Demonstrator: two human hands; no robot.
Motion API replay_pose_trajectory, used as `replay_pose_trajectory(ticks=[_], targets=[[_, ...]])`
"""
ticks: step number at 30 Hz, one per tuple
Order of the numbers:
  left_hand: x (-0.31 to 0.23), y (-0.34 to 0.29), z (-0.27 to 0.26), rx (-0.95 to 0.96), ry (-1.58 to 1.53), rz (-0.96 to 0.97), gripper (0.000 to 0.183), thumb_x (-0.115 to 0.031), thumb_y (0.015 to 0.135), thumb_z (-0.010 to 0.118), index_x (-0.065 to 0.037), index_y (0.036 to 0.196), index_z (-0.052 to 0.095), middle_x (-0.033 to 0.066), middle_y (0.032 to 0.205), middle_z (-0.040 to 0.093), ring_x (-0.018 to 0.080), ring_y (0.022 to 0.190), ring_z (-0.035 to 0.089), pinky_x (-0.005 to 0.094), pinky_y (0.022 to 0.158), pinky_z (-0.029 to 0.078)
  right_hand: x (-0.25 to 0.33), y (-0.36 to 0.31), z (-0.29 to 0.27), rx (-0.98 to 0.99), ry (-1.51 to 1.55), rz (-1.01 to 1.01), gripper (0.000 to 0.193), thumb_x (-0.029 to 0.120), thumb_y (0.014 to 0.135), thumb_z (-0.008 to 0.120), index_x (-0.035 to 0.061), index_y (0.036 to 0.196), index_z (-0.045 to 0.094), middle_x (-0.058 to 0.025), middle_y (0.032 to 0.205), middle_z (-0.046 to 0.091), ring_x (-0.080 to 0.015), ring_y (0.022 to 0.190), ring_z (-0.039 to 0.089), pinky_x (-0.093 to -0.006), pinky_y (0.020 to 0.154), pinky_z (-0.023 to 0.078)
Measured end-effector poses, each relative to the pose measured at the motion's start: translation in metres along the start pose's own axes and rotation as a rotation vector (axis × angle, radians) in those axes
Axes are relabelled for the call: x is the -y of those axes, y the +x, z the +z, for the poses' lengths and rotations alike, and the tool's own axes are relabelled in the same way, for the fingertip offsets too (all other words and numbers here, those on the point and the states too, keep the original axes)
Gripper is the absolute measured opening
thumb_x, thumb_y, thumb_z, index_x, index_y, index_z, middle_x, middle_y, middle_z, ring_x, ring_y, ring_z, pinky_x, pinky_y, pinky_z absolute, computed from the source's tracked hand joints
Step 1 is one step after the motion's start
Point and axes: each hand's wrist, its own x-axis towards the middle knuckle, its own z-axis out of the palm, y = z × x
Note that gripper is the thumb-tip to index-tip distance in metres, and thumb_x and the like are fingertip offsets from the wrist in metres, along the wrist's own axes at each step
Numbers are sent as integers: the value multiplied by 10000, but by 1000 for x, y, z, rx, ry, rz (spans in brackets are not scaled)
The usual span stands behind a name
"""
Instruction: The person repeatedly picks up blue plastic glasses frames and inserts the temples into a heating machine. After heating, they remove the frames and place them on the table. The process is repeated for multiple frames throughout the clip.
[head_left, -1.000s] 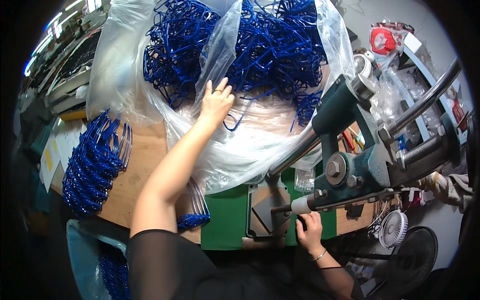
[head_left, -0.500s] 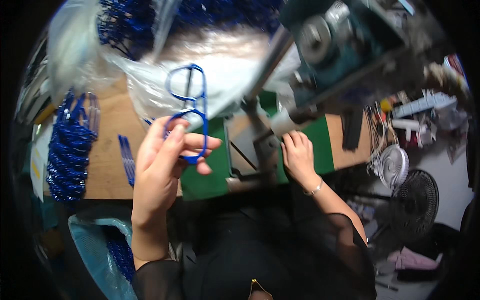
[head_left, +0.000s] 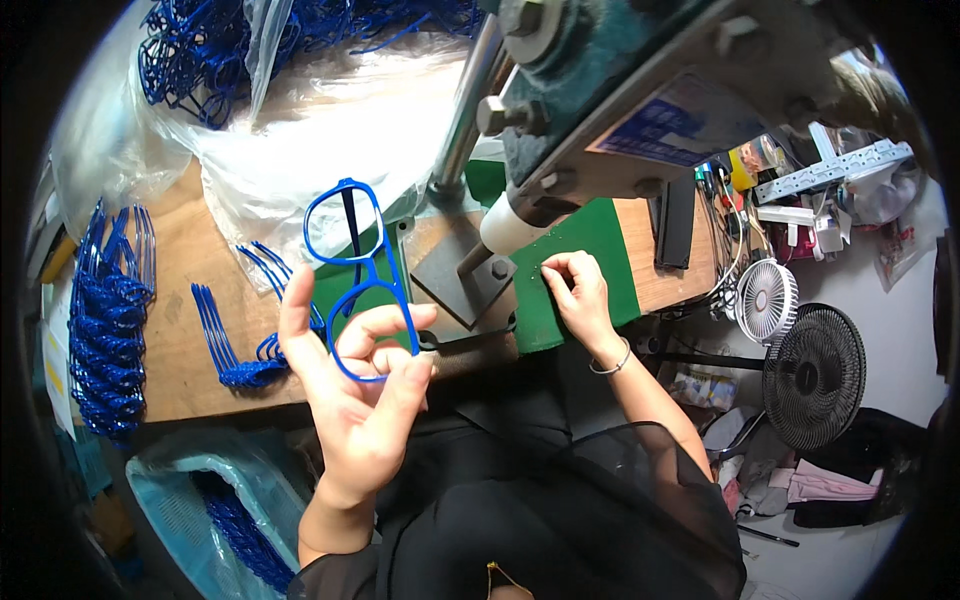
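And up one blue plastic eyeglass frame (head_left: 371, 268) was brought at nine o'clock, gripped by the left hand (head_left: 360, 415), singled out from the tangled blue plastic heap (head_left: 205, 60) at eleven; the half-open right hand (head_left: 582, 300) seemed unfilled at three.

Bright whitish light nearly washes out the plastic sheeting (head_left: 390, 110) at upper left, while the blue spectacle frame (head_left: 370, 268) left of centre looks fairly crisp; black clothing (head_left: 480, 450) at lower centre sinks into dimness, and straight edges bend toward a rounded, black rim
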Motion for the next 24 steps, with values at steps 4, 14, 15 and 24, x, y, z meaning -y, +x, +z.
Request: replay_pose_trajectory(ticks=[4, 14, 15, 24], targets=[[7, -2, -3, 139, -99, -9, 920, 105, 692, 607, -87, 1353, -4, 184, 1100, 460, 57, 708, 510, 192, 684, 435, 0, 7, -5, 101, -32, -36, 87, 96, 724, 642, 54, 777, 587, -55, 715, 535, -205, 692, 501, -311, 634, 411], [30, -4, -1, 245, 158, 51, 765, 119, 746, 567, -33, 1338, 105, 211, 1176, 469, 119, 800, 589, 245, 740, 493, 18, 25, -22, 304, 230, 90, 78, 95, 792, 581, 30, 781, 540, -74, 756, 532, -188, 709, 510, -274, 655, 415], [30, -2, 0, 246, 159, 50, 769, 123, 744, 568, -33, 1338, 105, 211, 1179, 467, 119, 802, 589, 242, 747, 489, 43, 27, -36, 333, 339, 186, 78, 87, 800, 574, 22, 781, 536, -78, 763, 534, -180, 701, 516, -258, 650, 418], [32, -11, 12, 207, 120, 101, 786, 151, 722, 511, -62, 1345, 81, 207, 1233, 419, 180, 946, 566, 267, 810, 454, 151, 19, -47, 436, 425, -382, 137, 60, 706, 668, 49, 768, 547, -51, 745, 528, -229, 672, 480, -306, 592, 390]])
